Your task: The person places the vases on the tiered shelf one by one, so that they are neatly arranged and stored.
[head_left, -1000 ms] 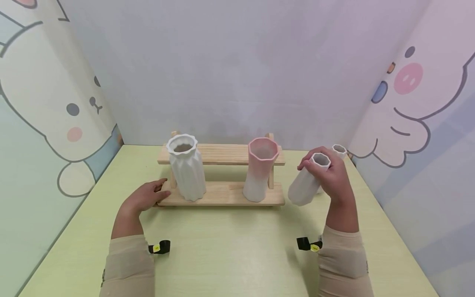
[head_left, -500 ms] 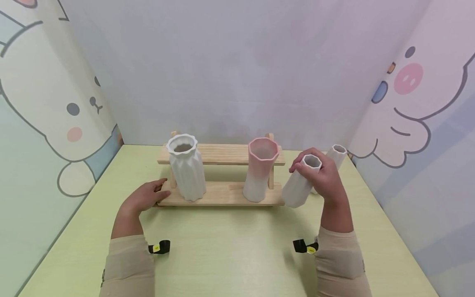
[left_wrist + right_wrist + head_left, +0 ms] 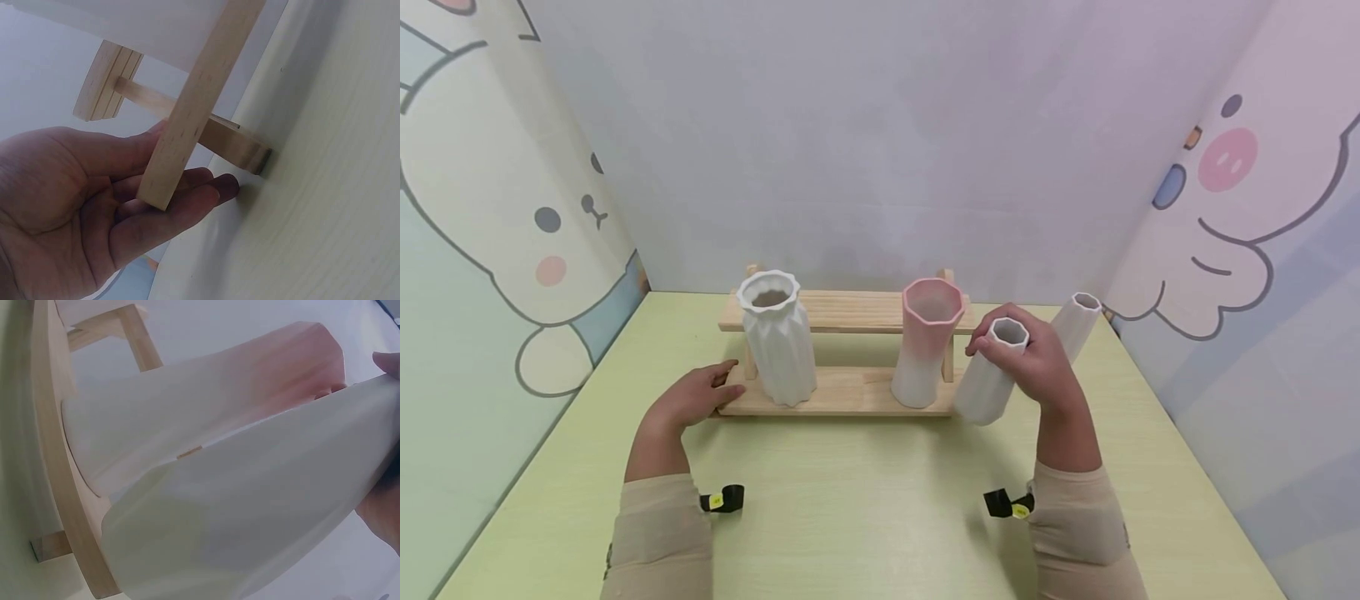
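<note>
A two-tier wooden shelf [image 3: 853,390] stands on the table. My left hand [image 3: 691,397] grips the left end of its lower board; the left wrist view shows the thumb above the board [image 3: 200,106] and fingers beneath it. My right hand [image 3: 1037,362] holds a slim white vase [image 3: 983,390] around its neck. That vase leans, its base at the lower board's right end; contact with the board cannot be told. Close to its left, a pink-to-white vase [image 3: 928,354] is upright on the lower board. A pleated white vase [image 3: 782,354] occupies the board's left part.
Another slim white vase [image 3: 1077,323] stands on the table behind my right hand, partly hidden by it. The table [image 3: 865,508] reaches back to a grey-white wall [image 3: 865,150]. Printed side panels with cartoon animals flank it on both sides.
My right hand has carried the slim white vase leftward to the shelf's right end. More of the vase behind it now shows. The left hand has stayed in place.
</note>
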The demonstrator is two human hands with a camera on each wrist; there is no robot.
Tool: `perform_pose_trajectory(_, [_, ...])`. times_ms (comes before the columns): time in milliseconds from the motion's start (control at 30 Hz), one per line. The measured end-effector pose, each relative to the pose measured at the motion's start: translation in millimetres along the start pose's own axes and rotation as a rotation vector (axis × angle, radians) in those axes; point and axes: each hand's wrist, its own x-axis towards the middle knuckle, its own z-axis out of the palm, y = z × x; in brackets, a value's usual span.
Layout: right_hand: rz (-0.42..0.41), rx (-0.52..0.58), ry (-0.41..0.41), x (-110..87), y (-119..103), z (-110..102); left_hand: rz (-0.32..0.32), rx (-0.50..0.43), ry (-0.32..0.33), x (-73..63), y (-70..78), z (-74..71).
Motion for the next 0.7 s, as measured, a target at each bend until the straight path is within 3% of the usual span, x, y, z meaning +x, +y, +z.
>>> perform_pose_trajectory(700, [-0.076, 0.058, -0.089, 2.0, -12.9, 16.7, -0.009, -0.016, -0.006, 0.2, 1.0, -0.4])
